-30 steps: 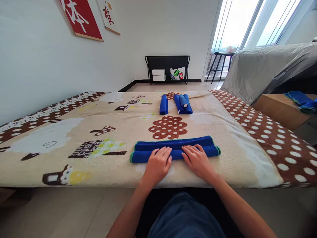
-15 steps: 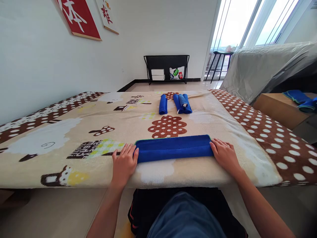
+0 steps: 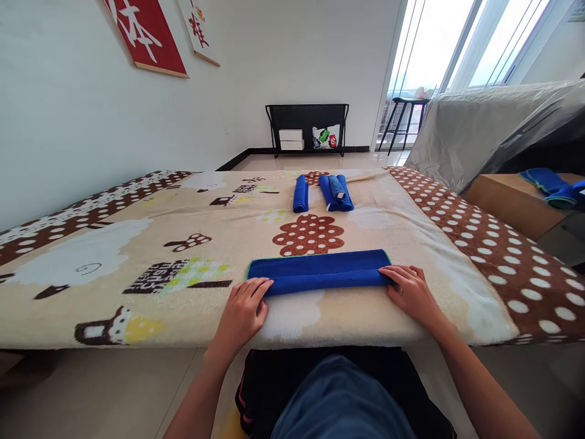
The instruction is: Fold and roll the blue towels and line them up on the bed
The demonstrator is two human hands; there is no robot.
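A blue towel with green edging lies folded into a long strip near the front edge of the bed. A fold line runs along its length. My left hand grips the strip's left end, fingers bent over the near fold and thumb on the near side. At the opposite end, my right hand holds the near fold in the same way, its fingertips on top. Farther back lie a rolled blue towel and, to its right, a small group of blue rolls, one resting on the others.
A cream patterned blanket with brown dotted borders covers the bed. To the right, more blue cloths lie on a brown box. Behind are a sofa under plastic, a black stool and a black rack.
Both hands have moved inward from the strip's ends onto its near fold, and their fingers have curled over it. The rolled towels behind stay put.
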